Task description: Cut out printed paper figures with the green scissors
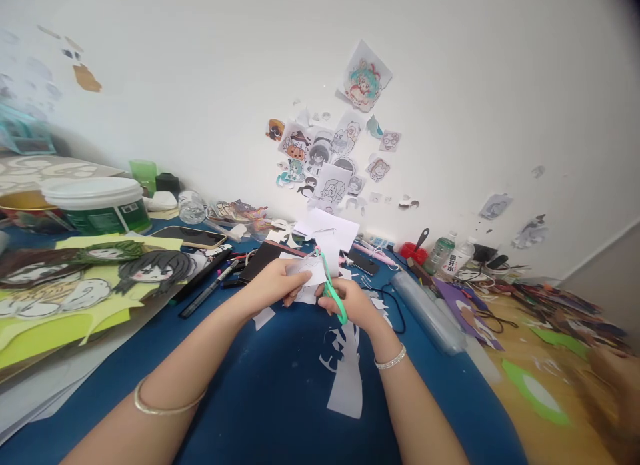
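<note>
Head view: we are holding a white paper piece (315,273) at the middle of our reach, over the blue tabletop (260,398), and taking it as the clock's centre. At nine o'clock our left hand (277,281) is pinching it, thumb on top. At four o'clock our right hand (353,305) is closing around the green-handled scissors (329,283), whose blades are pointing toward twelve beside the paper's edge.

The step, as we are judging it, is trimming. To be doing it well, we should be feeding the paper with the left hand and turning it into the blades rather than twisting the right wrist. Our left fingertips should be resting behind the cutting line, and we should be taking short snips at curves. The loose white scrap (346,388) toward five o'clock is lying clear of the blades.

Much is escaping us. Faint lines are showing on the paper, but we are not making out their shape. Our fingers are hiding its lower edge, and we are not telling how far the blades are parting. Between three and four o'clock, another person's hand (615,371) is blurring and running off the frame.
</note>
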Motion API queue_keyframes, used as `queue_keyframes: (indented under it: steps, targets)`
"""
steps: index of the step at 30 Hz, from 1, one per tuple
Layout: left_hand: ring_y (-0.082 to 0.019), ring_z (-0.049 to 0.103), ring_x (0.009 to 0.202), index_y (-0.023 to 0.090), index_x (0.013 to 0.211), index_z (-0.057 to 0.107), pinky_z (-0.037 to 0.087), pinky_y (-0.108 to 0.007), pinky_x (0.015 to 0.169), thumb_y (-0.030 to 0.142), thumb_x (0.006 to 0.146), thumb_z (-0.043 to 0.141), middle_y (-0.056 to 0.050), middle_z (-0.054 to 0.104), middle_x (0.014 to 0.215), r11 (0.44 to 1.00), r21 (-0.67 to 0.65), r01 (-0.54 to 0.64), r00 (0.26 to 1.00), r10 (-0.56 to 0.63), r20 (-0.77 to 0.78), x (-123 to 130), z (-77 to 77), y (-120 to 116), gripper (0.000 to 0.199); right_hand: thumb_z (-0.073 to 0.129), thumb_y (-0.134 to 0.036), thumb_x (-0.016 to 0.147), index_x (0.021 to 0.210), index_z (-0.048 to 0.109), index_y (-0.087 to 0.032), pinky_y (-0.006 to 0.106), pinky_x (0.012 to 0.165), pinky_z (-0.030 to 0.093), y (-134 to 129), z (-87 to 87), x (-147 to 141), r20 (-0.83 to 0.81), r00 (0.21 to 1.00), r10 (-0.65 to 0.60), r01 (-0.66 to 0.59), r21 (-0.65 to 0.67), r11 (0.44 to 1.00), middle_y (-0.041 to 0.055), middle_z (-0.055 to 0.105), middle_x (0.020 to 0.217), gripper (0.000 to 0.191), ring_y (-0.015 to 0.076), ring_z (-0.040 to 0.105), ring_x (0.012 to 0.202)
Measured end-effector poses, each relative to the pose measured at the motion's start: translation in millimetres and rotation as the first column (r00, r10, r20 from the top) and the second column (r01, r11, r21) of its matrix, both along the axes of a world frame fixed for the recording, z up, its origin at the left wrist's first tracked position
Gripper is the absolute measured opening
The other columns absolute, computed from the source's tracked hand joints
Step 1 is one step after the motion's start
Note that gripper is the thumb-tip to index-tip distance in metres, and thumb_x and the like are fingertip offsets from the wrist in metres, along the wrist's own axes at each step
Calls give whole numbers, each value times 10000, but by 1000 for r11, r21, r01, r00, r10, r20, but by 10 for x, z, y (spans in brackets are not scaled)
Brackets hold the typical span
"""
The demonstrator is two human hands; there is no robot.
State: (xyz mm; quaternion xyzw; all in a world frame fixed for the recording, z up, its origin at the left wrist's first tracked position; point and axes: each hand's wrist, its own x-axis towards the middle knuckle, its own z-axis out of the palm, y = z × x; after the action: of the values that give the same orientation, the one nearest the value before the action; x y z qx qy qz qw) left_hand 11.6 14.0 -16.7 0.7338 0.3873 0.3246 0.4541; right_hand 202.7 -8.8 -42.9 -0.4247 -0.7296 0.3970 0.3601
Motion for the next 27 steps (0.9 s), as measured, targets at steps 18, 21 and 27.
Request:
queue_keyframes:
  steps: [18,21,27]
  targets:
    - [-188,577,686,160,785,694,412,-230,570,414,672,590,-37,678,757,993,107,-45,998,40,49,-81,131,-16,297,673,-453,657,822,590,-127,210,478,388,-46,43,-5,88,996,24,-19,-52,998,-19,500,556,375,100,471,501]
    - [-177,575,668,156,777,679,408,-227,567,390,675,588,-25,670,718,994,69,-86,992,79,100,-10,65,-20,271,658,-459,673,833,580,-129,222,496,412,-33,24,5,46,998,38,-36,-38,999,-8,522,585,375,116,505,527]
    - [-144,564,614,131,807,611,410,-223,546,396,639,646,-38,657,733,984,-110,-138,941,165,295,41,-19,14,315,644,-452,692,858,593,-129,237,522,432,-11,-5,28,19,999,32,-31,-30,999,-7,535,574,367,130,533,548]
